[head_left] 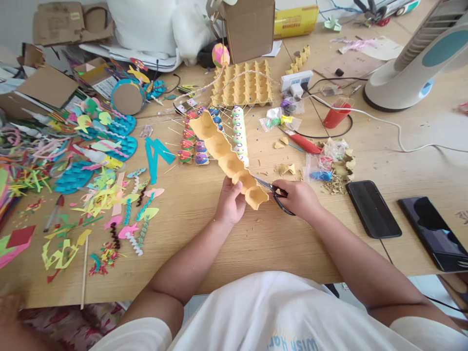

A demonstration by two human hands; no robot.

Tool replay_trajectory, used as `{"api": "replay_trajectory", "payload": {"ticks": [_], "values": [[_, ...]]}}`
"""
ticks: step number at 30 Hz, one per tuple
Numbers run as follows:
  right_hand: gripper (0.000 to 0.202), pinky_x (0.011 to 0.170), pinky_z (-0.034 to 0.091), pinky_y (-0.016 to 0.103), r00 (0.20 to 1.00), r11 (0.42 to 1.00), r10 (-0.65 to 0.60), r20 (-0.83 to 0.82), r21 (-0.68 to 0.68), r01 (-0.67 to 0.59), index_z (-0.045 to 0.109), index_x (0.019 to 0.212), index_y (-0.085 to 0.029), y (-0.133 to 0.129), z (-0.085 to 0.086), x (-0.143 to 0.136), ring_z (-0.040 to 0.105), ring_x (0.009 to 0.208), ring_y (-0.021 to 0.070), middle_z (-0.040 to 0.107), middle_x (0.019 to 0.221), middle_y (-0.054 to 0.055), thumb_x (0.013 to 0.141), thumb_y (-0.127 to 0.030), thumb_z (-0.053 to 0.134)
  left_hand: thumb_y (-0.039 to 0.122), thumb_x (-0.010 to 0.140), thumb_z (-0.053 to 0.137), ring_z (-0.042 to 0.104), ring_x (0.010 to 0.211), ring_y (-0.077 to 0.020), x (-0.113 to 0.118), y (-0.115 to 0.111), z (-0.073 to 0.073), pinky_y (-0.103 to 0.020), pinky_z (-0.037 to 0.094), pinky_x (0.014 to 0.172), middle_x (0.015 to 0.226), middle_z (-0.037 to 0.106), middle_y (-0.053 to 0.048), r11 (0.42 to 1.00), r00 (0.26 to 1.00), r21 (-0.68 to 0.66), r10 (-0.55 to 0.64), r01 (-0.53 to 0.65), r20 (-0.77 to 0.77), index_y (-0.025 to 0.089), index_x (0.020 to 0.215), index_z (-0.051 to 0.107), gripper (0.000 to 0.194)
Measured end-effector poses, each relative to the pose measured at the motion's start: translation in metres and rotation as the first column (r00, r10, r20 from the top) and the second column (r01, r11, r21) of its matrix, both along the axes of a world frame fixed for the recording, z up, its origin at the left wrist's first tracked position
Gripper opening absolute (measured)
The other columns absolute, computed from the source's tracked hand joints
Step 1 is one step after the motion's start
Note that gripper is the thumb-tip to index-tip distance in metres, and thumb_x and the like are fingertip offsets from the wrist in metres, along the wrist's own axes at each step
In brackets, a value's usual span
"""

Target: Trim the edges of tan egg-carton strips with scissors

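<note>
A bumpy yellow egg-tray strip (226,158) is held up over the table (278,248), with scissors (263,183) at its edge.
The strip looks very light and a bit stiff, dry and not slippery, but its thin edges could bend or rip, so a soft pinch on a cup wall should be best. The left hand (231,201) pinches it near the low end, thumb on top. The right hand (298,197) is curled around the scissors' black handles; I can't tell if the blades bite. Behind are painted bumpy strips (239,134) and a big egg tray (243,85).
</note>
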State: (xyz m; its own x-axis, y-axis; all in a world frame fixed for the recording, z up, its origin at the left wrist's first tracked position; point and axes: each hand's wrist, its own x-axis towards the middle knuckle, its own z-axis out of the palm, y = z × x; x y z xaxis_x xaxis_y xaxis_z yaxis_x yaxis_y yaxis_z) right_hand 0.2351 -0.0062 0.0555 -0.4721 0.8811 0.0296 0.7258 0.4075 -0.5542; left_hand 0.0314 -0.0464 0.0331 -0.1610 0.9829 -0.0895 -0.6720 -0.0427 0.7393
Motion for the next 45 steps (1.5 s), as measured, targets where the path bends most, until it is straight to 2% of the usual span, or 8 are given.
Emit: {"api": "replay_trajectory", "payload": {"ticks": [12,17,21,27,32,37,45], "values": [[0.034,0.059,0.030,0.027,1.000,0.999,-0.006,-0.001,0.042,0.006,0.076,0.097,-0.023,0.0017,-0.0025,0.0022,0.055,0.061,0.0167,0.069,0.069,0.003,0.091,-0.054,0.061,0.035,0.072,0.090,0.071,0.094,-0.0129,0.0000,-0.0015,-0.0005,-0.026,0.057,0.085,0.107,0.074,0.002,1.000,0.999,-0.007,-0.010,0.010,0.034,0.029,0.109,0.068,0.043],[0.035,0.058,0.031,0.026,0.997,0.999,-0.035,-0.068,-0.043,0.032,0.072,0.095,-0.022,0.0035,-0.0017,0.0026,0.052,0.058,0.0143,0.066,0.069,0.001,0.089,-0.056,0.064,0.036,0.073,0.090,0.071,0.094,-0.0133,-0.0007,-0.0012,-0.0013,-0.027,0.057,0.086,0.107,0.075,0.002,1.000,0.999,-0.014,-0.016,0.017,0.043,0.029,0.109,0.068,0.043],[0.034,0.058,0.032,0.025,0.994,0.997,0.033,-0.103,-0.059,-0.039,0.069,0.104,-0.021,0.0026,0.0012,0.0029,0.051,0.059,0.0140,0.063,0.069,0.000,0.089,-0.051,0.064,0.040,0.073,0.089,0.071,0.095,-0.0148,-0.0010,-0.0012,-0.0020,-0.028,0.056,0.085,0.108,0.075,0.001,1.000,1.000,-0.022,-0.019,0.020,0.019,0.030,0.109,0.067,0.043],[0.038,0.057,0.028,0.027,1.000,0.998,-0.024,-0.008,0.057,0.025,0.073,0.102,-0.021,0.0024,-0.0009,0.0030,0.049,0.057,0.0147,0.063,0.066,0.001,0.092,-0.054,0.059,0.040,0.070,0.090,0.072,0.095,-0.0167,-0.0001,-0.0004,-0.0011,-0.031,0.057,0.087,0.109,0.075,0.000,1.000,1.000,-0.018,0.000,0.000,0.000,0.029,0.109,0.066,0.047],[0.042,0.058,0.026,0.028,0.995,0.988,0.005,0.103,0.150,-0.020,0.074,0.104,-0.021,0.0038,-0.0001,0.0057,0.054,0.061,0.0170,0.068,0.069,0.004,0.095,-0.058,0.057,0.038,0.070,0.091,0.072,0.095,-0.0156,0.0008,-0.0003,0.0007,-0.030,0.057,0.087,0.108,0.075,0.001,1.000,1.000,0.004,0.004,-0.003,-0.023,0.029,0.110,0.065,0.049],[0.039,0.060,0.027,0.029,0.985,0.983,0.007,0.175,0.179,-0.038,0.074,0.107,-0.022,0.0049,0.0022,0.0072,0.059,0.066,0.0188,0.073,0.076,0.005,0.096,-0.056,0.057,0.037,0.070,0.091,0.072,0.092,-0.0144,0.0005,-0.0007,0.0003,-0.028,0.057,0.083,0.105,0.075,0.001,1.000,0.999,0.000,0.010,-0.010,-0.031,0.028,0.109,0.065,0.048],[0.037,0.059,0.026,0.029,0.977,0.983,0.015,0.214,0.177,-0.054,0.074,0.109,-0.025,0.0059,0.0027,0.0086,0.062,0.068,0.0197,0.074,0.077,0.006,0.096,-0.055,0.058,0.038,0.068,0.092,0.072,0.094,-0.0155,0.0000,-0.0007,0.0002,-0.029,0.056,0.085,0.106,0.075,0.001,1.000,0.999,-0.016,0.010,-0.011,-0.047,0.028,0.109,0.064,0.050]]}}
